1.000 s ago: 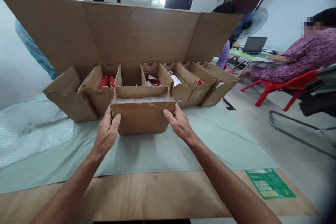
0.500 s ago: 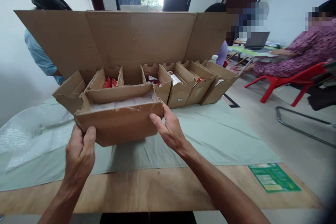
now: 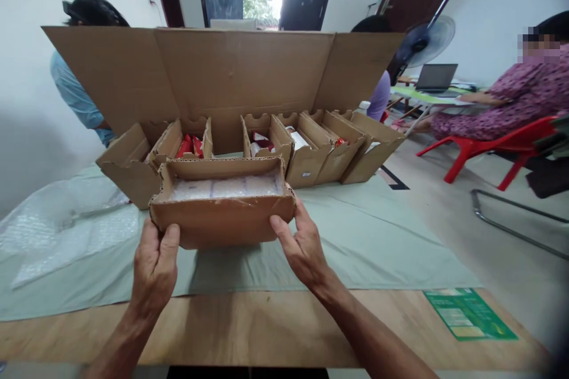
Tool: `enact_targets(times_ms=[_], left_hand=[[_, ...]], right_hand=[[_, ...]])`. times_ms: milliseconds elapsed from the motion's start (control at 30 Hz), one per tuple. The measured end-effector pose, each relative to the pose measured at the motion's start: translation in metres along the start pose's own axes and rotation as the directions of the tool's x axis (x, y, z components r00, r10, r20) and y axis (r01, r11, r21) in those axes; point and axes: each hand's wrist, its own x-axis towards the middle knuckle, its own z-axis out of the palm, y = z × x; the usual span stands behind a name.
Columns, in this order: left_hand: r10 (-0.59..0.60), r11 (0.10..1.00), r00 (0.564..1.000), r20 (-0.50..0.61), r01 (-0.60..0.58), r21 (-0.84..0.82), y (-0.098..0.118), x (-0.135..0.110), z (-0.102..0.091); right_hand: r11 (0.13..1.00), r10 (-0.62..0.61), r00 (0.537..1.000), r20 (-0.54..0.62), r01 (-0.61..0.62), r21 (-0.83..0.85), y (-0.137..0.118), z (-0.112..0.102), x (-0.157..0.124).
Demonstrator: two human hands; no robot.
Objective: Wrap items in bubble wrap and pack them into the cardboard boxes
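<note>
Tabletop (image 3: pixel 249 331): near edge is a bare wood strip running left to right; green cloth (image 3: pixel 377 249) covers the rest. Open cloth lies right of the held box (image 3: pixel 222 222), out to the tabletop's slanting right edge, and between box and wood strip. Left side is taken up by bubble wrap (image 3: pixel 71 231); a green sheet (image 3: pixel 471 315) lies at the near right corner. On the far side, a row of cardboard boxes (image 3: pixel 306 166) stands before an upright cardboard panel (image 3: pixel 244 65), with a gap directly beyond the held box.

Held box: near the middle, appears raised over the cloth, shadow beneath. Long axis left-right, roughly parallel to the near edge; opening upward, clear plastic (image 3: pixel 226 188) inside.

Left hand (image 3: pixel 155 269) and right hand (image 3: pixel 306 251): fingers grasping opposite ends, thumbs on the near wall.
</note>
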Motion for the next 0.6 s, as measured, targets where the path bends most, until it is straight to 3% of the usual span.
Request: enact_targets(times_ms=[67, 133, 267, 333, 433, 600], left_hand=[[0.042, 0.994, 0.998, 0.035, -0.038, -0.104, -0.005, 0.012, 0.008], [0.054, 0.976, 0.992, 0.112, -0.028, -0.217, -0.013, 0.017, 0.020], [0.010, 0.941, 0.969, 0.248, 0.075, -0.330, -0.029, 0.015, 0.036], [-0.021, 0.935, 0.957, 0.290, 0.122, -0.334, -0.033, 0.009, 0.037], [-0.087, 0.940, 0.950, 0.300, 0.178, -0.290, -0.036, -0.009, 0.034], [-0.152, 0.958, 0.927, 0.343, 0.224, -0.181, -0.045, -0.045, 0.039]], right_hand=[[0.999, -0.016, 0.999, -0.033, 0.015, -0.031, 0.003, 0.001, -0.005], [0.996, -0.026, 0.999, -0.045, 0.022, -0.092, 0.010, -0.007, -0.029], [0.980, -0.046, 0.999, -0.015, 0.042, -0.196, 0.028, -0.037, -0.097], [0.976, -0.016, 1.000, -0.016, 0.012, -0.217, 0.039, -0.053, -0.112], [0.984, 0.085, 0.995, 0.050, -0.076, -0.158, 0.062, -0.068, -0.093], [0.962, 0.163, 0.915, 0.369, -0.230, 0.146, 0.087, -0.064, -0.033]])
